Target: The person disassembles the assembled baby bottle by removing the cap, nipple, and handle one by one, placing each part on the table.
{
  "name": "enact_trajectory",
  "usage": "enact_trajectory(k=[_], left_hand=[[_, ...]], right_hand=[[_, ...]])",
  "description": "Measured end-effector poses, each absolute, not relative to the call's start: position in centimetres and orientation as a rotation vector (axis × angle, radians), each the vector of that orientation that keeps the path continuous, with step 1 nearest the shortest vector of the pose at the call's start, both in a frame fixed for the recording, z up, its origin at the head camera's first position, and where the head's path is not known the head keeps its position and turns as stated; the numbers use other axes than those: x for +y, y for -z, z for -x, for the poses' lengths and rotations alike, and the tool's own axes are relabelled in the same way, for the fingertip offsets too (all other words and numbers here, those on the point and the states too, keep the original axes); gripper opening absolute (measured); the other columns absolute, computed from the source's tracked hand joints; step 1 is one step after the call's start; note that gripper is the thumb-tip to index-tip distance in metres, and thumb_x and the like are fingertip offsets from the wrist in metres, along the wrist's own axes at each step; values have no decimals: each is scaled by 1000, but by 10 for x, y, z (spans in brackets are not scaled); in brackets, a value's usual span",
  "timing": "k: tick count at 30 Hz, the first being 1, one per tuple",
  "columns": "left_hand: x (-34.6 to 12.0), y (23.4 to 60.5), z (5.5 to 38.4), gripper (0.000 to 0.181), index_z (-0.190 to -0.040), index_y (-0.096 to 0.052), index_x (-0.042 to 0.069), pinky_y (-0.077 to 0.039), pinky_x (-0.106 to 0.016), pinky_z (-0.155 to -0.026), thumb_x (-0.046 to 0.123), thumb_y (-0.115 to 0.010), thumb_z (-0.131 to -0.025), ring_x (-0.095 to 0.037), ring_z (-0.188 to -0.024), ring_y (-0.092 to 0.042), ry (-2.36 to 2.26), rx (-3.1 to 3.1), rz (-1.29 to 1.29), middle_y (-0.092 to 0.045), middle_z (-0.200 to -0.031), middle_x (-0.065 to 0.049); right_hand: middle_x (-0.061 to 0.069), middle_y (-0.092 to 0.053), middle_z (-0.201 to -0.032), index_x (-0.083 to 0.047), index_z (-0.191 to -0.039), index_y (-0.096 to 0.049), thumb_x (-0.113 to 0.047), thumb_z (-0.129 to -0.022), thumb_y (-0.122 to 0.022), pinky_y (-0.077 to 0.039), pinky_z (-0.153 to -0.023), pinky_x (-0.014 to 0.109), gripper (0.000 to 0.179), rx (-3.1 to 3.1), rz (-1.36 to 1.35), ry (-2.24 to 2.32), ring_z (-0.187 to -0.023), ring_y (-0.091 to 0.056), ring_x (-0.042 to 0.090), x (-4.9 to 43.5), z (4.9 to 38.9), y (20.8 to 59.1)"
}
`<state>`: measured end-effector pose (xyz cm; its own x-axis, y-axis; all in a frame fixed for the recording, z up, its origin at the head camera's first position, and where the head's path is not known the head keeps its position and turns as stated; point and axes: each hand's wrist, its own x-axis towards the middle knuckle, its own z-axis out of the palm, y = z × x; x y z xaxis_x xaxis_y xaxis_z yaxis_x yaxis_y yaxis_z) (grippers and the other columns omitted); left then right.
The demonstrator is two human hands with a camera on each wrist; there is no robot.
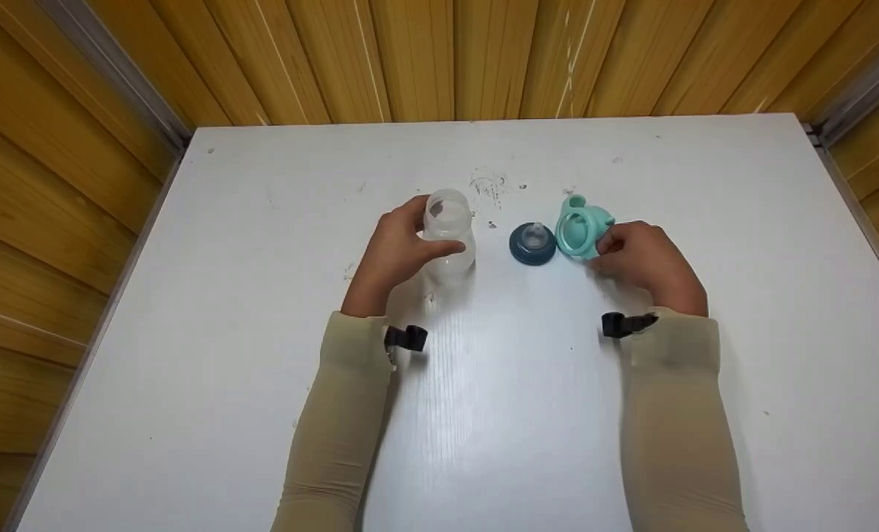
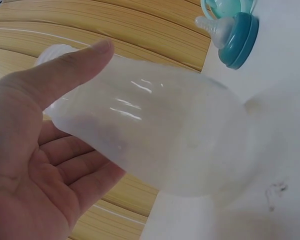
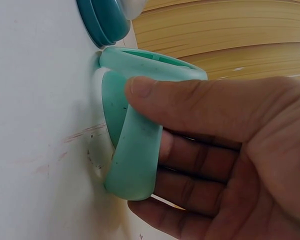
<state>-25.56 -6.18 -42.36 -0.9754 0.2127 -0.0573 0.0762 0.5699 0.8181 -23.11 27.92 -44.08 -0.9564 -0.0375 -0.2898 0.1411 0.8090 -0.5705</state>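
Observation:
My left hand (image 1: pixel 399 247) holds a clear, open-mouthed baby bottle (image 1: pixel 450 240) between thumb and fingers. The bottle (image 2: pixel 180 130) stands upright on the white table, its base at the surface in the left wrist view. My right hand (image 1: pixel 646 262) pinches a mint-green bottle handle (image 1: pixel 576 233), a ring with curved grips. In the right wrist view the thumb lies over one grip of that handle (image 3: pixel 132 160), with fingers behind it. Between the hands sits a dark teal bottle collar with a clear nipple (image 1: pixel 533 244), nipple up, close beside the handle's ring.
The white table (image 1: pixel 498 414) has dark scuff marks (image 1: pixel 488 186) behind the bottle. Yellow wood-look panels (image 1: pixel 410 59) rise beyond its back edge and at both sides. A black wrist strap mount (image 1: pixel 406 338) sticks out from the left sleeve, and another (image 1: pixel 626 324) from the right.

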Motion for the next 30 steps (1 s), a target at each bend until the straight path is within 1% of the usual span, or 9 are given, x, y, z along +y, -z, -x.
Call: enact_trajectory(k=[13,22,30], left_hand=[[-61,425,258,79,-141,-48,21,-46,-42,-103,37,-85,-72,-18,-124,-56,-1383,2637,-177,-58,-137,1],[-61,425,258,79,-142,-47,20,-49,-41,-100,36,-84,-73,-17,-120,-58,-1367,2633,-164,-60,-135,1],[-61,425,257,79,-141,-48,22,-48,-41,-100,36,-85,-73,-18,-121,-57,-1379,2630,-147,-59,-135,1]], right_hand=[[12,-64,-101,-6,-102,-67,-22,-83,-74,-43,-80,37,26,2705,-80,890,-96,-53,27,280,231,441],[10,-62,-95,-8,-97,-67,-23,-84,-73,-43,-73,32,21,2724,-53,884,-90,-54,25,280,231,442],[10,-63,-95,-7,-99,-67,-23,-84,-73,-43,-74,33,23,2708,-60,875,-91,-53,26,280,232,441]])
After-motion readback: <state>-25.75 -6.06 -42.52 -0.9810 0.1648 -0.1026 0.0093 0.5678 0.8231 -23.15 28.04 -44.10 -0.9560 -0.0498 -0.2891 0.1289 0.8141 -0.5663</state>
